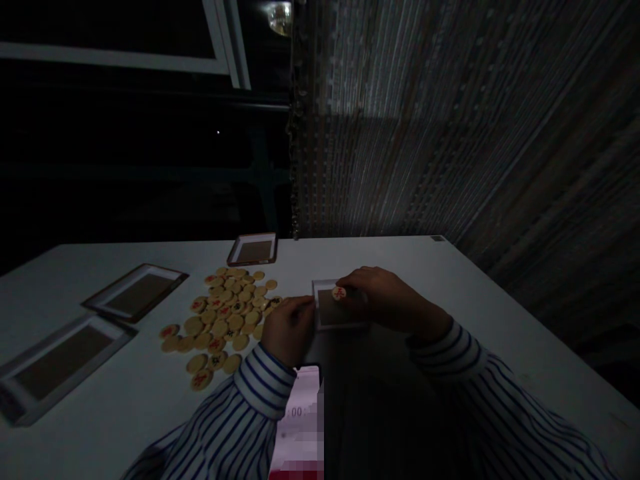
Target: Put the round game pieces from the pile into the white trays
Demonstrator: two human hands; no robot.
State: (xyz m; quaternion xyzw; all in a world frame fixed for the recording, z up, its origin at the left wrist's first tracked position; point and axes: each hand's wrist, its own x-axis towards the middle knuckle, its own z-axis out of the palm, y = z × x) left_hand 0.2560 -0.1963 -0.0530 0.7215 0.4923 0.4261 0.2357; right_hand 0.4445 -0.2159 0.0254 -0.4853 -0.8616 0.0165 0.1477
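A round wooden xiangqi piece (339, 293) with a red character is pinched in the fingers of my right hand (383, 293), over a shallow box (340, 327) with a pale rim and brown floor. My left hand (290, 327) has its fingers curled, its fingertips at the left rim of that box. What my left fingers hold, beyond touching the rim, is hard to make out in the dim light. Left of my left hand lies a loose heap of xiangqi pieces (220, 327), some showing red or dark characters, others blank side up.
Three more shallow boxes stand on the white table (490, 300): one at the back (253, 249), one at the left (135, 293) and one at the near left (65, 360). A lit phone (300, 413) lies beside my left forearm. Behind the table hangs a string curtain (390, 133).
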